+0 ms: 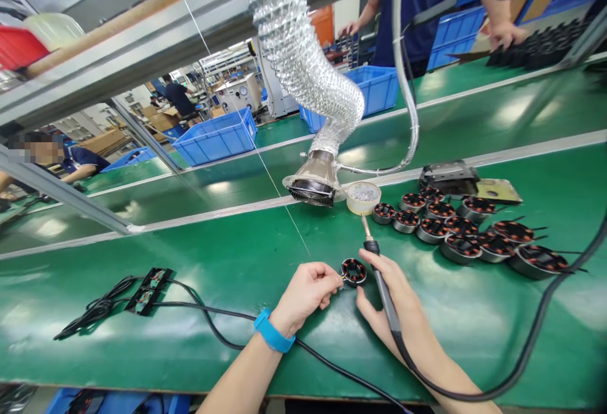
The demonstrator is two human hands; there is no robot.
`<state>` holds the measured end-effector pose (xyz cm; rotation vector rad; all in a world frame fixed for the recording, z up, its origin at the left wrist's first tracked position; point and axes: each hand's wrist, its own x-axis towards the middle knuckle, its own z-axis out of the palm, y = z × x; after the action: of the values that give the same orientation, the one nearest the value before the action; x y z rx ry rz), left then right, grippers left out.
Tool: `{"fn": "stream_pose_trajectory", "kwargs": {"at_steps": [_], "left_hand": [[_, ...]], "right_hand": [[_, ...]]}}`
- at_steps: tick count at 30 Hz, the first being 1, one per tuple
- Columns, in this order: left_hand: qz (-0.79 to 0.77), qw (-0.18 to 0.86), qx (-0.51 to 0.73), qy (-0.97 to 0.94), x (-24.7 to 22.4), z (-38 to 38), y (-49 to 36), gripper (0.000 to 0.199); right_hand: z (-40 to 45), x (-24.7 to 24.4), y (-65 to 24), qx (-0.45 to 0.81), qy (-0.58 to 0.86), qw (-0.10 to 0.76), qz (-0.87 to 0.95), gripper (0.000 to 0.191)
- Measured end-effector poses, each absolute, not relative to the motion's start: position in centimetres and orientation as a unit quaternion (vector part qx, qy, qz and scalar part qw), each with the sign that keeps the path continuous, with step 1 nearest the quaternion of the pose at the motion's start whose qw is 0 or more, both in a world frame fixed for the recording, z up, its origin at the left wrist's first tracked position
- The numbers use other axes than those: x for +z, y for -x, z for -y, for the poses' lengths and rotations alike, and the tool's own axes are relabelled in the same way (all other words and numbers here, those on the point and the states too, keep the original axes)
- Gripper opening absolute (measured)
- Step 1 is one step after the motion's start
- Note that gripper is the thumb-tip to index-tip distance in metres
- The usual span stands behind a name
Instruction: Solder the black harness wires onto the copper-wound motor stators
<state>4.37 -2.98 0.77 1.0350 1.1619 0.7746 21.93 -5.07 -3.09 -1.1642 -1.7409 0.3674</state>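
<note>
My left hand (303,295) pinches closed, contents unclear, by the coil ring (354,282), towards the counter's (213,363) near edge; my right hand (410,316) loosely holds the iron (387,300), best kept steady.

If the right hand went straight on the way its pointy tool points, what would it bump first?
Probably the round, cream-coloured tub, just past the tip of the slim grey soldering iron in the right hand. Its height is unclear, so it might pass above.

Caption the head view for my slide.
Left hand at a small copper-wound ring, right hand holding a soldering iron, more rings grouped to the right.
</note>
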Motion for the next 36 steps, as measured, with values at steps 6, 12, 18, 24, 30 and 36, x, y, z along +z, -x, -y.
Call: {"fn": "stream_pose_trajectory", "kwargs": {"at_steps": [6, 12, 18, 24, 30, 36], "left_hand": [[-0.519, 0.628, 0.343, -0.467, 0.5, 2.9, -4.5, 0.021], [-0.548, 0.46, 0.418, -0.56, -0.1, 2.6, -4.2, 0.012], [-0.514, 0.573, 0.304, -0.561, -0.2, 2.0, -2.6, 0.041], [-0.575, 0.424, 0.377, -0.59, 0.3, 1.1, -2.1, 0.043], [-0.494, 0.365, 0.243, -0.751, 2.4, -1.0, -4.8, 0.032], [-0.456, 0.579, 0.049, -0.674, 2.9, -4.3, -6.1, 0.054]], "right_hand": [[4.0, -3.8, -21.5, 0.179, 0.463, 0.441, 0.748, 0.052], [4.5, -3.4, -22.0, 0.161, 0.451, 0.431, 0.765, 0.042], [4.9, -4.3, -23.2, 0.155, 0.46, 0.461, 0.743, 0.044], [4.7, -4.4, -23.4, 0.168, 0.457, 0.492, 0.721, 0.05], [4.5, -4.8, -23.1, 0.186, 0.438, 0.511, 0.716, 0.048], [4.3, -5.0, -23.3, 0.182, 0.439, 0.516, 0.713, 0.045]]}}
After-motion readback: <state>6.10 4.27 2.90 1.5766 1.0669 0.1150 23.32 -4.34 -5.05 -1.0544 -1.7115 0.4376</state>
